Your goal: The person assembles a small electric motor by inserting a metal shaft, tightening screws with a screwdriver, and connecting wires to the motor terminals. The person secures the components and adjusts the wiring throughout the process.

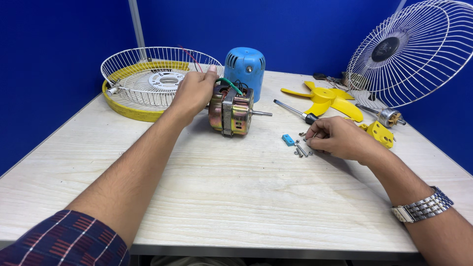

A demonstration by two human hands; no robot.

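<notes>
A: Fan motor [231,111], the brass-coloured metal block with a steel shaft, lies on its side near the middle of the pale wood-grain counter [236,197]. Its long axis runs left to right, with the shaft pointing right, toward the other hand.

B: Which hand has it?

A: The left hand [193,93]. It is cupped over the motor's left end, fingers curled round the housing where the green and red wires come out. The right hand [335,138] is well apart from the motor, off to the right of the shaft tip.

B: And what is the right hand doing?

A: Fingers drawn together, pinching at the small pile of silver screws [301,149] on the counter (whether one is actually caught between the fingertips, I cannot tell). A little blue plastic block [288,140] lies just left of the screws, between them and the motor.

B: The bigger things around?

A: Largest first: a white wire fan guard [411,54] propped upright at the far right, a second wire guard with a yellow rim [143,81] lying flat behind the left hand, a yellow plastic fan blade [325,98], a blue plastic motor cover [245,66] standing just behind the motor, and a black-handled screwdriver [295,111] lying near the right hand, between the shaft tip and the blade.
</notes>
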